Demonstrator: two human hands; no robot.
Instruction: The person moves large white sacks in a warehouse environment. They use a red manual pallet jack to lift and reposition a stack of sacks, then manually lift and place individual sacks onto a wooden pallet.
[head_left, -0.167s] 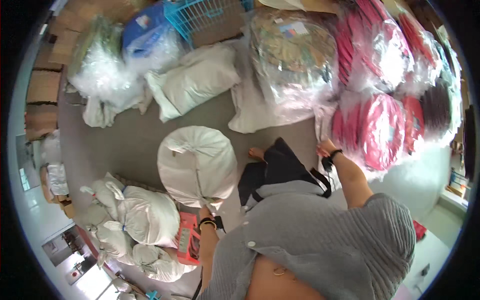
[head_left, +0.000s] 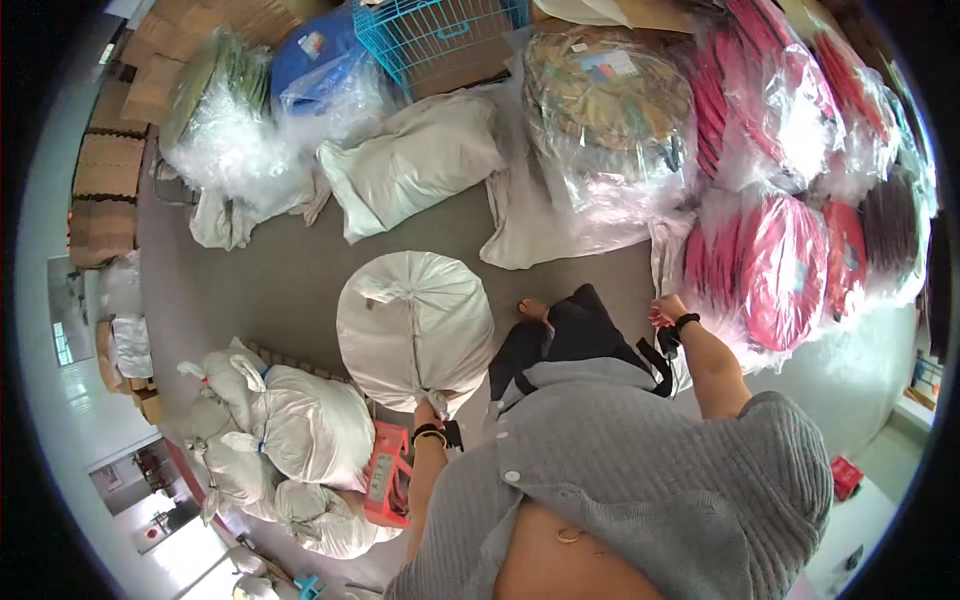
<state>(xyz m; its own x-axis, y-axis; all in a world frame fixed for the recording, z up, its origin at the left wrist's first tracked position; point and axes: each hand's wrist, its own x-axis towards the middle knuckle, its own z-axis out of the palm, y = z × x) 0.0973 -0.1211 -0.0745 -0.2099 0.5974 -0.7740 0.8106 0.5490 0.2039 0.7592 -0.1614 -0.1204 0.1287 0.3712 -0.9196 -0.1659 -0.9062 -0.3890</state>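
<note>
A round, full white sack (head_left: pixel 410 320), with a seam down its middle and a gathered top, stands on the floor left of my legs. My left hand (head_left: pixel 428 410) is closed on the bunched cloth at its near lower edge. Out to the right, my right hand (head_left: pixel 668 310) has its fingers curled together beside a hanging whitish strip (head_left: pixel 668 255). Whether that strip is in its grip I cannot make out. Close to the right hand are pink round folded items (head_left: pixel 785 270) in clear plastic.
Tied white sacks (head_left: pixel 310 425) are piled at the left near a red plastic stool (head_left: pixel 385 475). Along the far side lie a white sack (head_left: pixel 415 160), a blue wire cage (head_left: pixel 435 45) and a wrapped camouflage bundle (head_left: pixel 605 100). Flattened cardboard (head_left: pixel 105 165) is stacked far left.
The whole view has shifted, so the scene sits slightly farther right. Both hands keep about the same places beside the sack and the strip.
</note>
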